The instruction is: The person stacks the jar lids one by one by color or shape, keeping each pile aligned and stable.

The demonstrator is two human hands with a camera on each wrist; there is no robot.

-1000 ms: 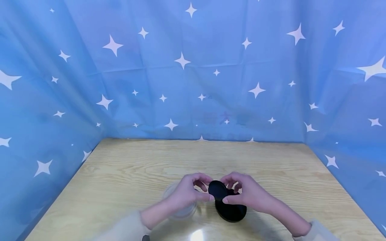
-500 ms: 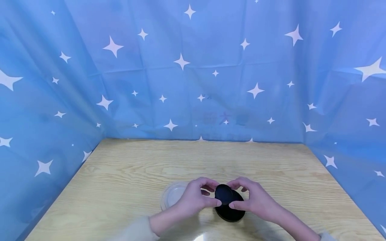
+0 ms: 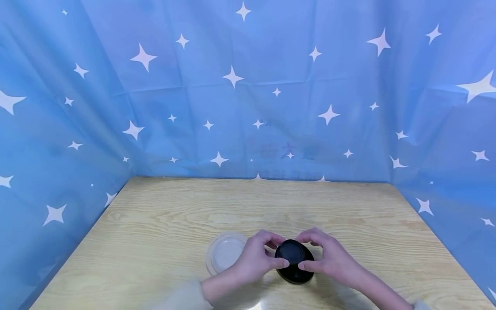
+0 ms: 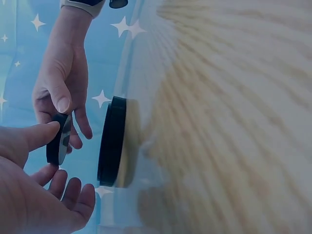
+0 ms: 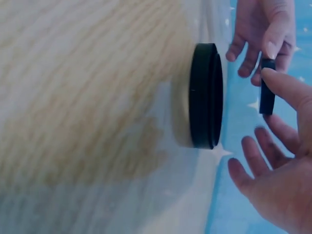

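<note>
Over the table, my left hand (image 3: 255, 256) and right hand (image 3: 333, 263) pinch opposite sides of a small flat black disc (image 3: 292, 251) between thumbs and fingers. Below it lies a larger, low, round black piece (image 3: 295, 276) on the wood, partly covered by the disc in the head view. Both wrist views show a gap between the disc (image 4: 59, 140) and the larger round piece (image 5: 205, 97). To the left, a clear round plastic lid or shallow dish (image 3: 226, 253) rests beside my left hand, which hides part of it.
The wooden table (image 3: 170, 215) extends around the hands. Blue cloth with white stars (image 3: 240, 107) stands along its back and both sides. Light glares off the table near the front edge.
Both hands have moved slightly right and toward me with the small disc, which now sits more squarely above the larger black piece. More of the clear round piece shows.
</note>
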